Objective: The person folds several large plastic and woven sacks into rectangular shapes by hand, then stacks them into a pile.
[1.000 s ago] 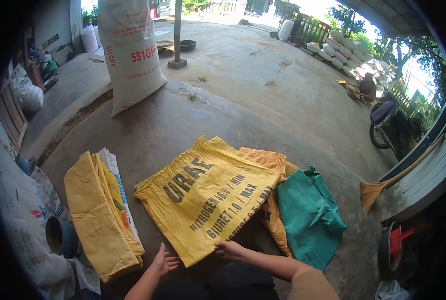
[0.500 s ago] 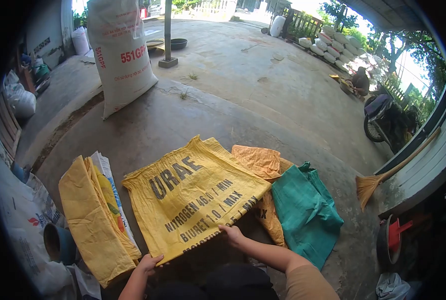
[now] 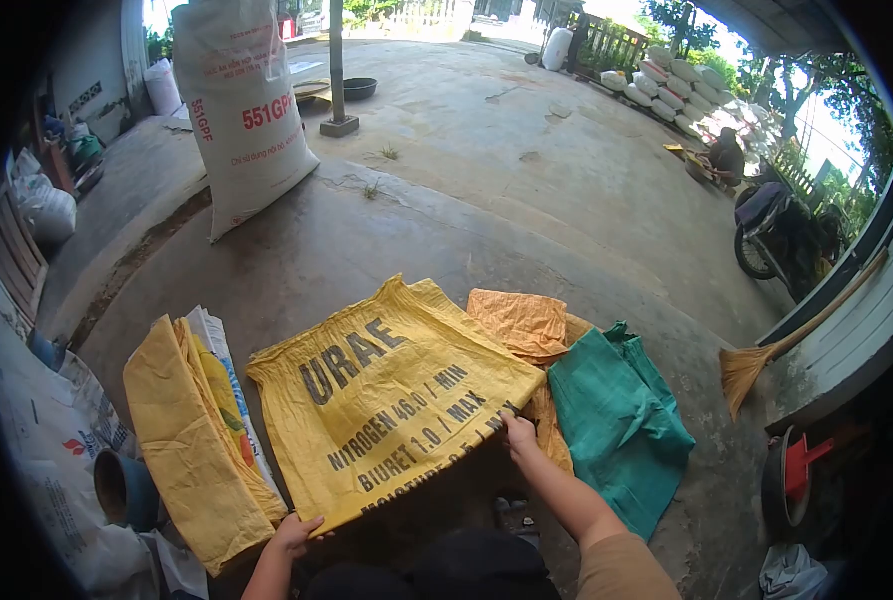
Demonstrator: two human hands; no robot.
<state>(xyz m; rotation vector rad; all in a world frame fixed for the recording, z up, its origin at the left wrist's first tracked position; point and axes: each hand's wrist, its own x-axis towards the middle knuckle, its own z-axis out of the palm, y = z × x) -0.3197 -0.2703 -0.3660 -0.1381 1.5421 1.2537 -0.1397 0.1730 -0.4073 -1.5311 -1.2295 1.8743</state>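
Observation:
A yellow woven sack [image 3: 396, 390] printed URAE is spread in front of me, its near edge lifted in both hands. My left hand [image 3: 294, 534] pinches its near left corner. My right hand [image 3: 516, 434] grips the near edge further right, close to the right corner. To the left lies a folded yellow sack stack [image 3: 191, 440], with a white and blue one at its side. On the right, an orange sack [image 3: 519, 325] and a green sack [image 3: 621, 425] rest partly beside and under the spread one.
A tall white sack [image 3: 241, 120] stands upright beyond the spread sack. A broom [image 3: 741, 375] leans at the right, above a red-handled item [image 3: 798, 465]. Further off are a motorcycle [image 3: 781, 235], piled white sacks [image 3: 676, 90] and a crouching person [image 3: 726, 157].
My right hand has slid rightward and up along the sack's near edge, nearer the right corner. My left hand stays on the left corner. The view has shifted slightly.

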